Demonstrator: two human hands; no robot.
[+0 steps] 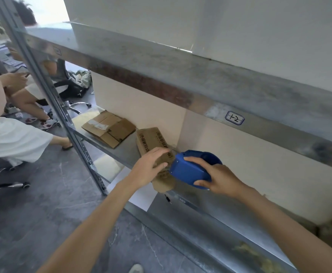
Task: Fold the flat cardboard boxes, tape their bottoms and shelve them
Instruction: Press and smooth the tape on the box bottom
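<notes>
A small brown cardboard box [151, 140] with printed writing lies on the lower metal shelf [180, 209]. My left hand [149, 166] grips its near end, fingers curled over the top. My right hand [216, 178] holds a blue tape dispenser [188, 170] against the box right beside my left fingers. A flattened cardboard box [108, 128] with white labels lies further left on the same shelf.
The upper shelf beam [200, 95] with a label "1-2" [234, 118] hangs over the work spot. A slanted shelf upright [62, 115] stands to the left. Beyond it are seated people [13, 134], office chairs and a dark bag [72, 87] on the grey floor.
</notes>
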